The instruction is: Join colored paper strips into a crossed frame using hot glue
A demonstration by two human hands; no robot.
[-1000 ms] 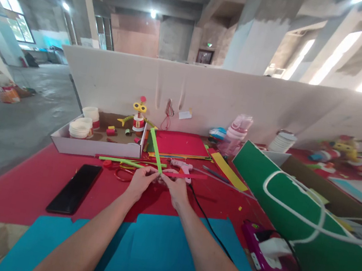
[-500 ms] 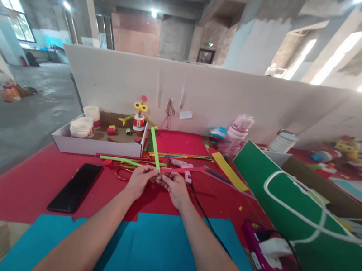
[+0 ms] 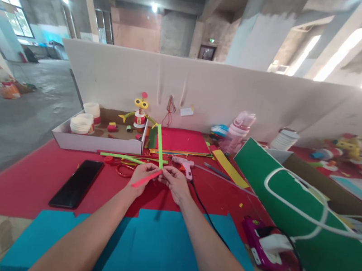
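Two narrow paper strips meet at one end between my fingertips, above the red table covering. The green paper strip [image 3: 160,146] points up and away from me. The red paper strip [image 3: 146,178] slants down to the left, across my left hand. My left hand [image 3: 143,176] is closed in a pinch near the joined ends. My right hand [image 3: 173,181] pinches the same joint from the other side. Just beyond my right hand lies a pink glue gun [image 3: 184,165] with a black cord. Scissors with red handles [image 3: 124,170] lie behind my left hand, partly hidden.
A black phone [image 3: 76,184] lies left, below a white box [image 3: 97,144] with paper cups. Blue sheets [image 3: 162,251] cover the near edge. A purple power strip [image 3: 261,246] and a green board [image 3: 291,217] stand right. A cup figure [image 3: 140,117] stands at the back.
The red strip has swung from pointing right to lying down-left across my left hand. The green strip stays raised, leaning slightly differently. Both hands still pinch the joint.
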